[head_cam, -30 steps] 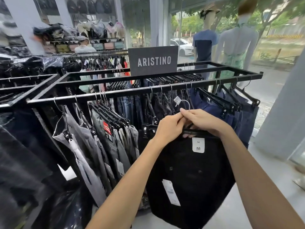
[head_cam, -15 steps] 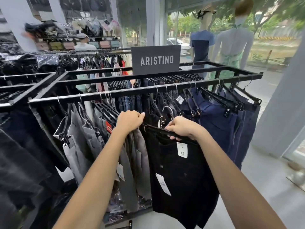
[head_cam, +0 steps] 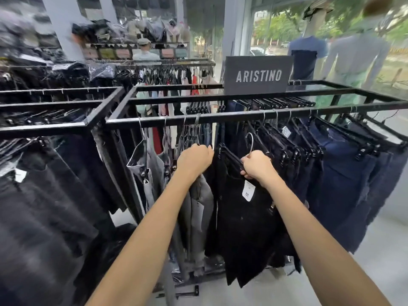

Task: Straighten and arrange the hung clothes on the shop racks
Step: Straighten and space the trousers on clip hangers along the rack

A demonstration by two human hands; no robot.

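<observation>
A black metal rack [head_cam: 220,117] carries rows of hung shorts on clip hangers. My right hand [head_cam: 256,165] grips the clip hanger of a pair of black shorts [head_cam: 242,221] with a white size tag; its metal hook [head_cam: 250,142] is free, below the rail. My left hand [head_cam: 194,159] is curled against the tops of the grey shorts [head_cam: 198,208] hanging just left of the gap. Black shorts [head_cam: 278,146] and navy shorts [head_cam: 344,173] hang to the right.
A grey ARISTINO sign [head_cam: 258,75] stands on the rack. A second rack [head_cam: 55,127] of dark clothes fills the left. Two mannequins [head_cam: 309,54] stand at the window behind. The pale floor [head_cam: 386,250] lies to the right.
My left hand left the black shorts and moved left onto the grey shorts. My right hand carried the black shorts closer to the rail, and the view shifted left.
</observation>
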